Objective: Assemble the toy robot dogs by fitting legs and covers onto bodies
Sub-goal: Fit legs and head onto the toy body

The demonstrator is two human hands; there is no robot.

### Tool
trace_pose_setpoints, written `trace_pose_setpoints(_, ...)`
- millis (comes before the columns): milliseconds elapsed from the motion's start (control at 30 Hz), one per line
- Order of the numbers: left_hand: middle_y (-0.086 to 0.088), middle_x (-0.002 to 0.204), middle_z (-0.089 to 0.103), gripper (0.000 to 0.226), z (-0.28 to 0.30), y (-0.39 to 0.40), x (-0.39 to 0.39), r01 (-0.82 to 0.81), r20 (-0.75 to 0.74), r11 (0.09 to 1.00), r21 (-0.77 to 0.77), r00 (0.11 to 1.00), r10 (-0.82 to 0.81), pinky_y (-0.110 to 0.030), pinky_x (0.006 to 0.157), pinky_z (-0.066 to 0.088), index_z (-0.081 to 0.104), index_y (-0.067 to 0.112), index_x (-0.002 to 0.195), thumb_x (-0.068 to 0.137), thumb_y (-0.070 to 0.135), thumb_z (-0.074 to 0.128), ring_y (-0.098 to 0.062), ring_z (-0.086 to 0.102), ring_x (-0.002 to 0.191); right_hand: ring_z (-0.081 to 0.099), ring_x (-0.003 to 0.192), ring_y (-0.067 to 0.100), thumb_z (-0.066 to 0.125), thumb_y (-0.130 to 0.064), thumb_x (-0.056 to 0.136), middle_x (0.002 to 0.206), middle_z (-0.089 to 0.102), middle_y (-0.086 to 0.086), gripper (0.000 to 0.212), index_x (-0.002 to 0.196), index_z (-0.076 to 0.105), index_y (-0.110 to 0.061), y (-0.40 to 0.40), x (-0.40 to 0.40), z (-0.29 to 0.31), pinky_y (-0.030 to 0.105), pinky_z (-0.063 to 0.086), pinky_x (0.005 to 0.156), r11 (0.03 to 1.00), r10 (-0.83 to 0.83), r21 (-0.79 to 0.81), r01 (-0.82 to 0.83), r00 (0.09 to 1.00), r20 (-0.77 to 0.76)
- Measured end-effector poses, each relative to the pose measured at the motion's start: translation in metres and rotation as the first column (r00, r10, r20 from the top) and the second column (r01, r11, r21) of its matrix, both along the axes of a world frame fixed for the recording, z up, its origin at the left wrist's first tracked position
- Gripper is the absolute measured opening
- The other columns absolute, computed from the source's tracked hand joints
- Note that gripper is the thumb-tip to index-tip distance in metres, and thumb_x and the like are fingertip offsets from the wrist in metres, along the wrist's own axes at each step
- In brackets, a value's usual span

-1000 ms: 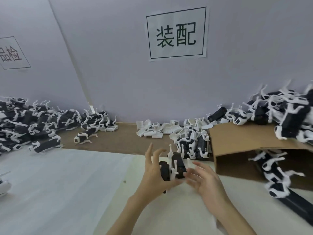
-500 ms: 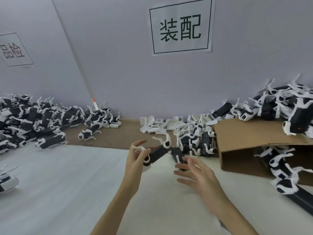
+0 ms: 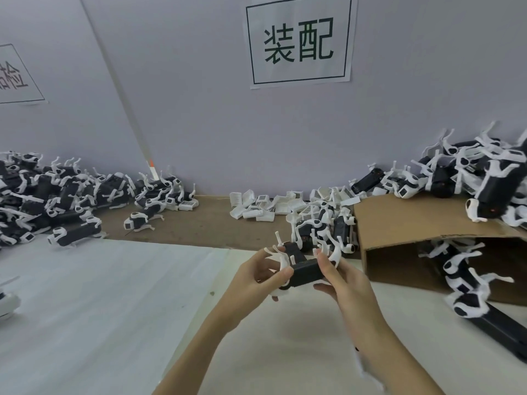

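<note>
right hand now joining left hand | both grips clamping dog | we are judging fitting underway

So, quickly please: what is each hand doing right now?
Left hand: grips the toy dog body at its left end.
Right hand: holds the same body at its right end.

A white paper sign with two dark green characters in a thin black frame hangs on the pale lilac wall. A second sign, cut off by the left edge of the view, hangs on the adjoining wall. An open cardboard box lies on its side at the right edge of the tabletop. White sheeting covers the near tabletop; a bare brown strip runs along the far edge against the wall.
</note>
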State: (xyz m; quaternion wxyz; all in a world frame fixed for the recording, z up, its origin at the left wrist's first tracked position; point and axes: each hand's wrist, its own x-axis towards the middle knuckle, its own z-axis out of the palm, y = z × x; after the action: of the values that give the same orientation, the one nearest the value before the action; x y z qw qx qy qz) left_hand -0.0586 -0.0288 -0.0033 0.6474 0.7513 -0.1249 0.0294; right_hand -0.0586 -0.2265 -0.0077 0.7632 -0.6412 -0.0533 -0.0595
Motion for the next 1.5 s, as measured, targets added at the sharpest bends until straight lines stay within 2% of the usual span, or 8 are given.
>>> trace_pose_setpoints(233,0.012,0.129,0.073,0.054,-0.002,0.009,0.003,-0.023,0.13,0.998,0.062,0.991,0.015,-0.041,0.106,0.056,0.069,0.046,0.13,0.081,0.038,0.089,-0.021,0.068,0.116,0.063,0.124,0.047,0.047,-0.073,0.096,0.142,0.058,0.026,0.056,0.143,0.055,-0.045,-0.033,0.0,0.018,0.04,0.061,0.075,0.836,0.505,0.328,-0.439,0.85,-0.151)
trace_pose_setpoints(367,0.017,0.15,0.06,0.065,-0.006,0.007,0.004,0.102,0.198,0.968,0.229,0.969,-0.149,-0.045,0.116,0.046,0.061,0.038,0.143,0.088,0.018,0.088,-0.011,0.055,0.14,0.067,0.115,0.051,0.038,-0.077,0.093,0.132,0.067,0.025,0.073,0.145,0.053,-0.029,-0.04,0.002,0.016,0.034,0.061,0.061,0.853,0.485,0.376,-0.363,0.818,-0.308)
trace_pose_setpoints(600,0.011,0.166,0.038,0.074,-0.009,-0.001,0.003,0.118,0.227,0.978,0.171,0.961,-0.156,-0.033,0.12,0.043,0.046,0.037,0.157,0.099,-0.005,0.065,-0.013,0.041,0.153,0.071,0.095,0.036,0.047,-0.012,0.102,0.124,0.069,0.028,0.038,0.137,0.059,-0.001,-0.036,0.003,0.01,0.04,0.052,0.078,0.91,0.349,0.324,-0.258,0.9,-0.263)
trace_pose_setpoints(767,-0.027,0.118,0.072,0.045,-0.003,-0.007,0.002,0.023,-0.178,0.946,-0.325,0.98,-0.085,-0.047,0.091,0.061,0.068,0.019,0.137,0.111,0.047,0.045,-0.044,0.073,0.101,0.071,0.105,0.028,0.053,-0.005,0.101,0.124,0.069,0.011,0.036,0.127,0.069,-0.023,-0.031,0.0,0.008,0.037,0.054,0.088,0.978,0.191,-0.098,-0.185,0.98,0.058)
trace_pose_setpoints(933,-0.012,0.104,0.078,0.062,-0.008,-0.009,0.005,-0.038,-0.115,0.991,-0.127,0.993,0.024,-0.051,0.098,0.057,0.075,0.023,0.118,0.084,0.074,0.074,-0.035,0.076,0.09,0.068,0.114,0.005,0.066,-0.043,0.097,0.139,0.057,-0.022,0.058,0.149,0.041,-0.043,-0.014,-0.007,0.004,0.026,0.057,0.091,0.909,0.246,-0.372,-0.186,0.962,0.122)
trace_pose_setpoints(1033,-0.01,0.109,0.077,0.049,-0.009,-0.003,0.006,-0.049,-0.048,0.99,-0.133,0.998,0.043,-0.053,0.102,0.05,0.075,0.025,0.119,0.088,0.062,0.076,-0.025,0.073,0.095,0.074,0.101,0.012,0.062,-0.056,0.085,0.126,0.068,-0.006,0.072,0.15,0.037,-0.037,-0.012,-0.005,0.001,0.035,0.058,0.095,0.903,0.231,-0.374,-0.212,0.973,0.008)
trace_pose_setpoints(1233,-0.002,0.136,0.069,0.043,0.0,0.002,-0.004,0.055,0.097,0.995,-0.08,0.994,-0.047,-0.044,0.109,0.044,0.06,0.025,0.141,0.1,0.035,0.07,-0.021,0.064,0.127,0.06,0.124,-0.002,0.08,-0.03,0.09,0.126,0.069,-0.019,0.047,0.132,0.059,-0.04,-0.027,0.003,-0.008,0.012,0.05,0.092,0.89,0.29,-0.375,-0.26,0.957,0.027)
trace_pose_setpoints(1500,0.01,0.154,0.055,0.059,0.001,-0.002,-0.01,-0.011,0.391,0.946,0.325,0.912,-0.124,-0.048,0.114,0.035,0.053,0.031,0.152,0.098,0.032,0.077,-0.02,0.048,0.145,0.055,0.13,0.0,0.081,-0.019,0.09,0.137,0.058,-0.024,0.065,0.14,0.052,-0.048,-0.023,0.006,-0.016,0.021,0.049,0.104,0.823,0.195,-0.567,0.028,0.924,0.328)
